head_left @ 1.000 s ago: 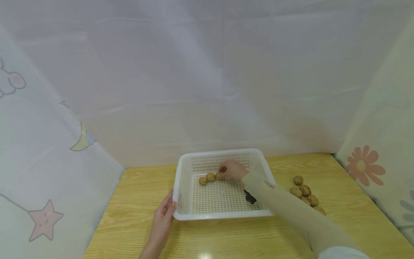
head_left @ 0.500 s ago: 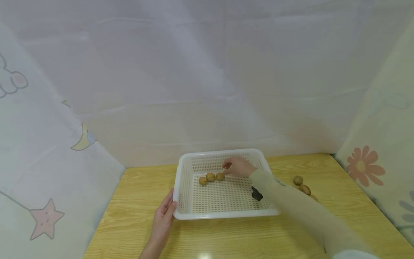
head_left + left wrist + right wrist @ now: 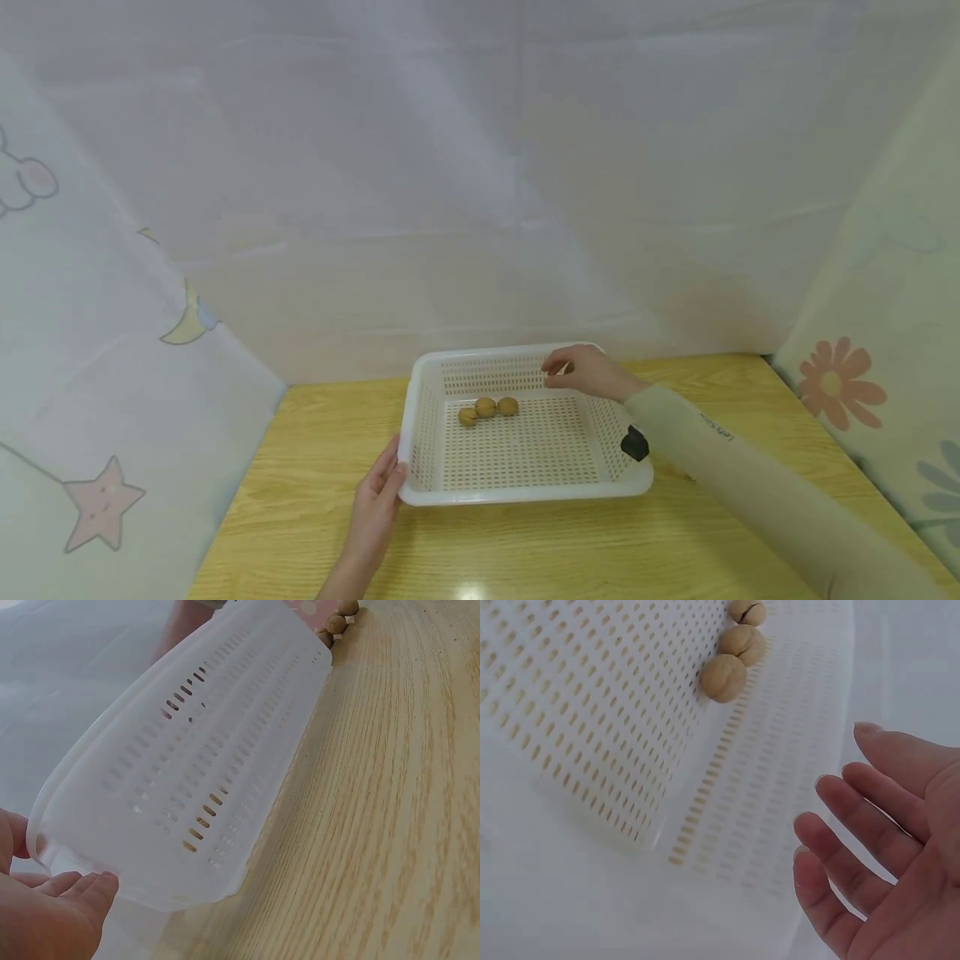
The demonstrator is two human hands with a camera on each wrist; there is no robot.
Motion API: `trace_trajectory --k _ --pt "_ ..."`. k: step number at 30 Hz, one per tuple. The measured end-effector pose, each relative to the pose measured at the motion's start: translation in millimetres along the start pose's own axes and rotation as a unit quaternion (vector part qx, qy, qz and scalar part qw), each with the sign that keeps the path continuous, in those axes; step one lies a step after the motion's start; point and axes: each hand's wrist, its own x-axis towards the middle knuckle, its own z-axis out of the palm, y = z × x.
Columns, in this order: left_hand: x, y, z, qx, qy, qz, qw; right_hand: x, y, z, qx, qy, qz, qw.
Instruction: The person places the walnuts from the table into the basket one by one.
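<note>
A white plastic basket (image 3: 525, 500) with slotted walls stands on the wooden table. Three walnuts (image 3: 486, 407) lie in a row on its floor near the back wall; the right wrist view shows the same walnuts (image 3: 724, 678) close together. My left hand (image 3: 372, 508) grips the basket's left front corner, thumb over the rim and fingers beneath, as the left wrist view of the hand (image 3: 64, 907) also shows. My right hand (image 3: 588, 371) hovers over the back right part of the basket, its fingers (image 3: 855, 862) loosely bent and holding nothing.
More walnuts (image 3: 337, 624) lie on the table beyond the basket; in the head view the right sleeve (image 3: 750, 475) hides them. A small black device (image 3: 634, 443) sits by the right wrist. Pale printed cloth (image 3: 480, 208) hangs behind the wooden table (image 3: 315, 467) and at both sides.
My right hand has let go of the third walnut beside the other two and moved right and up, away from them. The left hand stays on the basket's corner.
</note>
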Motion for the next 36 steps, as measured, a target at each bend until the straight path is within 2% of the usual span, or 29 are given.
trace_trajectory --k 5,13,21,29,36 --pt "0.5 0.6 -0.6 0.001 0.002 0.004 1.0000 -17.5 8 -16 0.002 0.000 0.005 1.0000" --pt "0.1 0.5 -0.5 -0.013 0.002 -0.013 0.9998 -50.3 21 -36 -0.018 0.006 -0.006 0.9998" --pt "-0.1 1.0 0.5 -0.006 0.005 -0.011 0.9999 -88.3 39 -50 -0.037 0.029 0.029 0.9985" --pt "0.5 0.7 0.1 0.001 0.010 -0.010 0.9999 -124.3 59 -59 -0.043 0.034 0.037 0.9978" --pt "0.9 -0.5 0.5 0.001 0.009 -0.011 0.9999 -153.5 78 -59 -0.054 0.061 0.045 0.9957"
